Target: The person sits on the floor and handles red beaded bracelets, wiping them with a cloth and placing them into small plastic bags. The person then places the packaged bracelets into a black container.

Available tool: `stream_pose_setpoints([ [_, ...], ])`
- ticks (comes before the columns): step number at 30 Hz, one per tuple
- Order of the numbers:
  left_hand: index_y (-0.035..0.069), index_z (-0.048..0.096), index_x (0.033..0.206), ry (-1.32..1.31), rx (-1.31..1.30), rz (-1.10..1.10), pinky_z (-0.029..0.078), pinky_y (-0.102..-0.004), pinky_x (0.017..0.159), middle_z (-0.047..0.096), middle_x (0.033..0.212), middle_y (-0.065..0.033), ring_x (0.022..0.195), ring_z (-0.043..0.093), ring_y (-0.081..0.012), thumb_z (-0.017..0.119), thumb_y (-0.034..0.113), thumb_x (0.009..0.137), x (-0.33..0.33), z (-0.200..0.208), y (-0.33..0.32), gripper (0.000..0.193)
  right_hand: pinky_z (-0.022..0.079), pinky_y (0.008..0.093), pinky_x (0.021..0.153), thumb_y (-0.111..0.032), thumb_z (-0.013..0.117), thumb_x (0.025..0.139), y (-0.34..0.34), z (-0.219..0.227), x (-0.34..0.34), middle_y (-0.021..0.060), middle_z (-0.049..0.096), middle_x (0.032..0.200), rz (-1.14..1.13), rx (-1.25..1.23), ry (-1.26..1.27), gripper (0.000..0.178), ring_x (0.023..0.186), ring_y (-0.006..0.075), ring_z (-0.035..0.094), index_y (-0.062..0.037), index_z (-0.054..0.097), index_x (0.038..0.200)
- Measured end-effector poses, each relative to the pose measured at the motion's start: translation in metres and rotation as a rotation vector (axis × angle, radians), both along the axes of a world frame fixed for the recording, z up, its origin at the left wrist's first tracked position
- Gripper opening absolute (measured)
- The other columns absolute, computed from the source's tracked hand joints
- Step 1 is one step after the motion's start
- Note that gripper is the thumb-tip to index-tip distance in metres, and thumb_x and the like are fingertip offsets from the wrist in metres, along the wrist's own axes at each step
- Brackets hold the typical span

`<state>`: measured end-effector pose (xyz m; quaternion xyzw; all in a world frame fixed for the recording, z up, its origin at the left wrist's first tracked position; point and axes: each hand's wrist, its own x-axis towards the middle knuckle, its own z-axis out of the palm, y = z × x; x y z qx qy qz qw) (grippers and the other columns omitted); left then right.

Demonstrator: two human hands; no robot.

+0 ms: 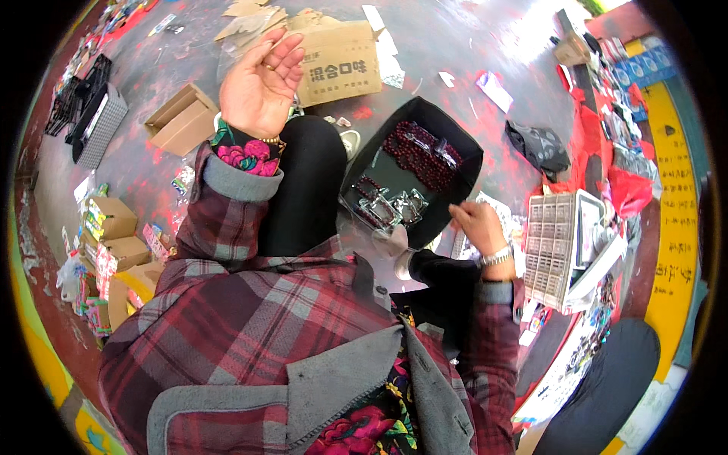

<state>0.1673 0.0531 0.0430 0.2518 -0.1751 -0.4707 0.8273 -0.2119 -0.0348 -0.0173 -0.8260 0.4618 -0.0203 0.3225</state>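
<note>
My left hand [262,87] is raised above my left knee, palm upward and fingers stretched out, with nothing in it. My right hand [481,227] is beside the right edge of a black open box [472,155]; its fingers are bent together, and whatever they may hold cannot be made out. Inside the box, dark red beaded strings [425,155] with clear plastic lie in the far half. Shiny clear plastic packets [390,208] with dark beads fill the near half. The box rests on the floor between my feet.
Brown cardboard boxes [337,64] stand ahead and to the left. A pale woven basket [550,246] is close to my right arm. Further off are a black bag [538,148], a grey crate [102,125] and small goods in cartons [117,220]. Scraps litter the floor.
</note>
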Motion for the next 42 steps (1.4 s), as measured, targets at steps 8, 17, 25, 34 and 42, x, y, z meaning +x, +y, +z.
stream_pose_setpoints([
  [8, 0.001, 0.052, 0.105, -0.201, 0.226, -0.282, 0.047, -0.0269, 0.073, 0.062, 0.091, -0.0105, 0.08, 0.058, -0.0173, 0.049, 0.015, 0.087, -0.066, -0.033, -0.044, 0.023, 0.047, 0.0364, 0.072, -0.022, 0.055, 0.075, -0.082, -0.121, 0.028, 0.0164, 0.063, 0.082, -0.017, -0.055, -0.077, 0.023, 0.081, 0.0306, 0.061, -0.0048, 0.066, 0.087],
  [17, 0.0, 0.053, 0.104, -0.11, 0.391, -0.331, 0.046, -0.0252, 0.072, 0.061, 0.087, -0.0086, 0.078, 0.058, -0.0154, 0.047, 0.014, 0.088, -0.057, -0.052, -0.053, 0.022, 0.043, 0.0337, 0.088, -0.03, 0.06, 0.071, -0.069, -0.26, 0.001, 0.0178, 0.059, 0.107, -0.187, 0.351, 0.368, 0.047, 0.102, 0.0303, 0.056, -0.0065, 0.058, 0.112],
  [25, 0.0, 0.052, 0.104, -0.112, 0.48, -0.392, 0.046, -0.0247, 0.07, 0.061, 0.085, -0.008, 0.076, 0.057, -0.0143, 0.044, 0.013, 0.089, -0.07, -0.043, -0.06, 0.021, 0.041, 0.0377, 0.093, -0.023, 0.059, 0.073, -0.09, -0.298, 0.03, 0.02, 0.049, 0.121, -0.215, 0.274, 0.372, 0.055, 0.111, 0.0327, 0.048, -0.0051, 0.044, 0.123],
  [34, -0.001, 0.052, 0.102, -0.077, 0.552, -0.401, 0.046, -0.0259, 0.07, 0.062, 0.083, -0.0101, 0.073, 0.059, -0.0147, 0.043, 0.012, 0.089, -0.074, -0.043, -0.071, 0.02, 0.039, 0.0381, 0.096, -0.023, 0.06, 0.076, -0.129, -0.341, 0.054, 0.0168, 0.024, 0.14, -0.166, 0.292, 0.399, 0.056, 0.119, 0.0337, 0.041, -0.0103, 0.042, 0.127],
  [42, -0.002, 0.053, 0.102, -0.073, 0.614, -0.453, 0.047, -0.0252, 0.068, 0.062, 0.082, -0.0106, 0.071, 0.059, -0.0151, 0.043, 0.012, 0.089, -0.075, -0.049, -0.082, 0.021, 0.038, 0.0396, 0.097, -0.025, 0.055, 0.079, -0.137, -0.361, 0.052, 0.0161, 0.037, 0.132, 0.047, 0.323, 0.637, 0.044, 0.117, 0.0338, 0.042, -0.0112, 0.05, 0.121],
])
